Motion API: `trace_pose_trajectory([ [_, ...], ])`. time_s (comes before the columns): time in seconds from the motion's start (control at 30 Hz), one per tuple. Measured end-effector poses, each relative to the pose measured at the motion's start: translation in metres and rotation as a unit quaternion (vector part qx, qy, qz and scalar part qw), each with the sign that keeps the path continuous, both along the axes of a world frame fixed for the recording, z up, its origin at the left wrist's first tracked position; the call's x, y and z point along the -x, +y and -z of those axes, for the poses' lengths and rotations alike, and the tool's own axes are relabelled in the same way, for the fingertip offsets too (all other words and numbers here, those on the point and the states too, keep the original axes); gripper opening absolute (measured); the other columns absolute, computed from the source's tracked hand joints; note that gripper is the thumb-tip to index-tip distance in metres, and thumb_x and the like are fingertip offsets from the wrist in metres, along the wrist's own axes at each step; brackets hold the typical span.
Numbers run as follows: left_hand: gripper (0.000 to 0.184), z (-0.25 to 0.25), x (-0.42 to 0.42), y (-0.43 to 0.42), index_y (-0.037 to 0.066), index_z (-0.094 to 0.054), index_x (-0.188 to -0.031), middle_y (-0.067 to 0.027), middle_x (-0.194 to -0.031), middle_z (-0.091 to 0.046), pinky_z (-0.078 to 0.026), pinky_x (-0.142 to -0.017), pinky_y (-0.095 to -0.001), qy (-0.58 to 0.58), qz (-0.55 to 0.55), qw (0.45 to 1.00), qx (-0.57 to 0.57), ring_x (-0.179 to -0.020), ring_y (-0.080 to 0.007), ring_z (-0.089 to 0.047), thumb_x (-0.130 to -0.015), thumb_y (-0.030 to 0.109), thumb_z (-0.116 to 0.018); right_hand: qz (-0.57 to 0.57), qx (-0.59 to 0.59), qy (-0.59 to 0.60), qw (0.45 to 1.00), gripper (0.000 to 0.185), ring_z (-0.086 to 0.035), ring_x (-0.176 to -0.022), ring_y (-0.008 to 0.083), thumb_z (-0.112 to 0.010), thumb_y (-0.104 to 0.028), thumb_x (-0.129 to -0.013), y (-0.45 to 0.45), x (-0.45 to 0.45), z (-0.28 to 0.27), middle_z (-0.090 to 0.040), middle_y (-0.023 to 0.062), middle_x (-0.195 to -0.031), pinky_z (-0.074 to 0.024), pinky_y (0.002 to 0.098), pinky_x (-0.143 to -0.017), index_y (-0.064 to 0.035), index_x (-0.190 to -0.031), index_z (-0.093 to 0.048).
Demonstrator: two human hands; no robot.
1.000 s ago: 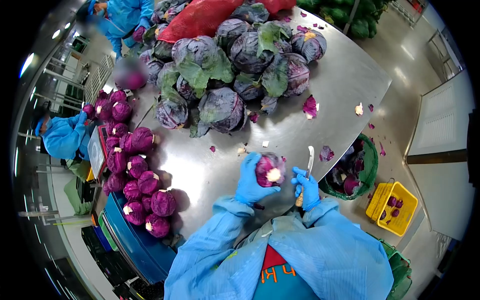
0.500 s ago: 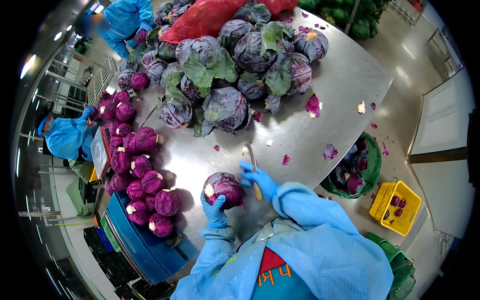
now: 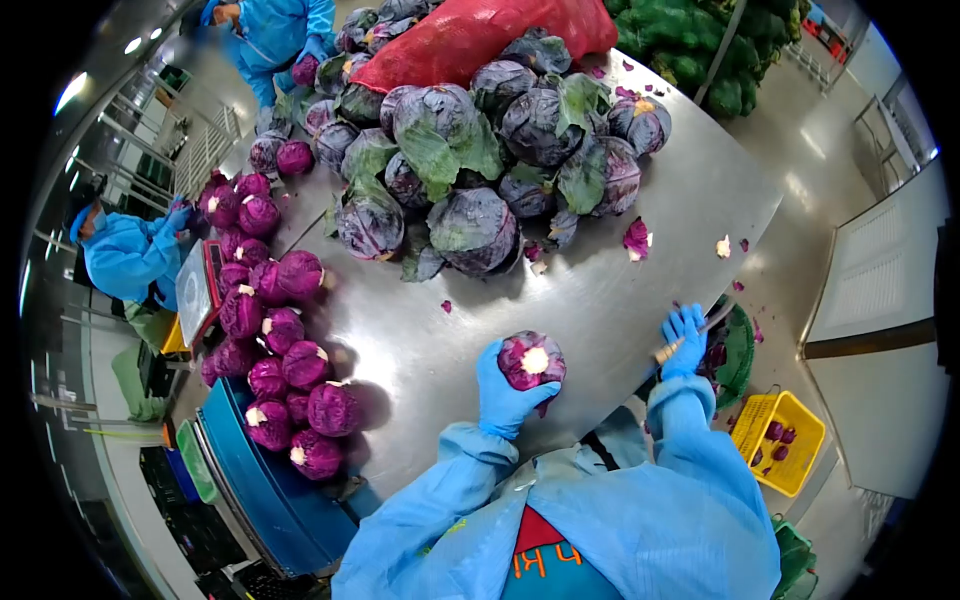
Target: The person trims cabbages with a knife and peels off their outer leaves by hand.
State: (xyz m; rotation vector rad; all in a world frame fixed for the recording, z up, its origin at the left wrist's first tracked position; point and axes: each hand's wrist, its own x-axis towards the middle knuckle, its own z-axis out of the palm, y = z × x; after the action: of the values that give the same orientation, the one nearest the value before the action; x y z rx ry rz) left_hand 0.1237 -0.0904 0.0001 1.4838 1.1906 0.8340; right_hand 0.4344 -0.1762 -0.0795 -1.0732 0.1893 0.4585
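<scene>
Gloved in blue, my left hand [image 3: 505,392] is closed round a red cabbage [image 3: 531,361] whose pale cut stem faces up, over the steel table [image 3: 440,350]. My right hand [image 3: 683,342] is at the table's right edge, beside the green mesh basket [image 3: 738,362], with its fingers round a knife [image 3: 668,350]; the blade points to the upper right. Peeled purple cabbages [image 3: 303,365] lie heaped on the left. Untrimmed cabbages with green outer leaves [image 3: 474,231] are piled at the back.
A red mesh sack [image 3: 480,42] lies on the back pile. One co-worker [image 3: 270,40] stands at the far left corner, another person [image 3: 130,255] beside a scale [image 3: 198,290]. A blue bin [image 3: 265,480] is at the lower left, a yellow crate [image 3: 785,440] on the floor at right.
My right hand has moved right with the knife, from beside the cabbage to the basket. My left hand has shifted right with the cabbage, whose cut stem has turned upward.
</scene>
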Motion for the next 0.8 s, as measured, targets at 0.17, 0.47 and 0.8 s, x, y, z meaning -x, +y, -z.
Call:
trace_pose_trajectory([
  [0.17,0.104,-0.031,-0.023,0.029,-0.003,-0.043,-0.122,-0.0203,-0.116,-0.049,-0.042,-0.097,-0.0417,0.233,0.149,0.960,-0.047,-0.111,-0.0347,-0.048,-0.045,0.049,-0.089,-0.343,0.239,-0.025,0.908,0.028,-0.047,-0.042,0.0086,-0.057,-0.036,-0.094,-0.023,0.034,-0.062,-0.062,0.0038,-0.069,-0.0353,0.0211,-0.037,-0.0100,-0.094,-0.067],
  [0.47,0.112,-0.009,-0.027,0.035,-0.007,-0.039,-0.129,-0.0219,-0.124,-0.045,-0.044,-0.097,-0.0399,0.235,0.177,0.956,-0.016,-0.115,-0.0323,-0.049,-0.044,0.043,-0.092,-0.613,0.265,-0.399,0.628,0.056,-0.061,-0.074,0.0368,-0.046,-0.058,-0.093,0.028,0.104,-0.053,-0.064,0.0172,-0.079,-0.0480,0.0433,-0.070,-0.0075,-0.083,-0.067],
  [0.8,0.111,-0.030,-0.061,0.001,-0.005,-0.040,-0.130,-0.0200,-0.122,-0.046,-0.040,-0.101,-0.0426,0.341,0.054,0.936,-0.066,-0.116,-0.0338,-0.046,-0.043,0.040,-0.094,-0.679,0.262,-0.431,0.534,0.064,-0.064,-0.076,0.0356,-0.039,-0.067,-0.090,0.058,0.075,-0.039,-0.067,0.0157,-0.079,-0.0503,0.0414,-0.072,-0.0110,-0.082,-0.070],
])
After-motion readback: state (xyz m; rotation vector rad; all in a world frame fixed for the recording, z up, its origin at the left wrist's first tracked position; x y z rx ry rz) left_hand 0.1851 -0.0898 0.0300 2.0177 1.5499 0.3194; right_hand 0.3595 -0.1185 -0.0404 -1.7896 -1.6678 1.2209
